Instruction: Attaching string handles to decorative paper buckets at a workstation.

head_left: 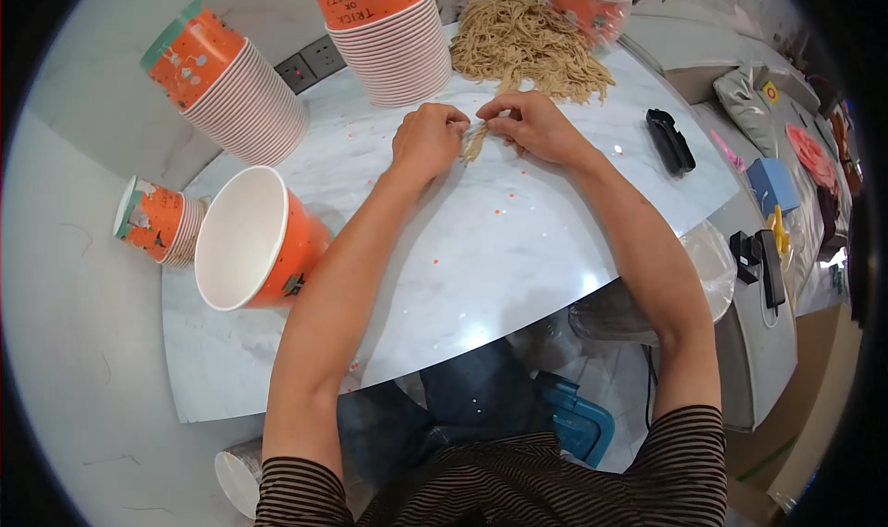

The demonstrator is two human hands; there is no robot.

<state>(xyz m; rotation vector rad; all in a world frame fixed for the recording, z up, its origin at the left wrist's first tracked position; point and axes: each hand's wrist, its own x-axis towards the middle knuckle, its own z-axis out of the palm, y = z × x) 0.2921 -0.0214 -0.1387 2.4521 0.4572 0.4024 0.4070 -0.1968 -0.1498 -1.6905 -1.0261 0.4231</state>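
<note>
Over the middle of the marble-patterned table (462, 249), my two hands work close together on a few short strands of tan cord (474, 145). My left hand (428, 141) is closed, thumb and fingers pinched at the cord's left side. From the other side my right hand (538, 127) pinches it with bent fingers; the fingertips partly hide the strands. Just beyond lies a big tangled heap of the same tan cord (527, 46), its near edge close to my right hand. Beside my left forearm is an orange paper bucket (294, 249) with a white inside, its mouth facing me.
Nested orange buckets stand in a tall stack (393, 55), another stack (242, 101) and a smaller cup stack (162, 222) along the left wall. A black holder (670, 142) lies at the right. Wrapped buckets (592, 9) stand behind the heap. A sofa (712, 92) borders the table.
</note>
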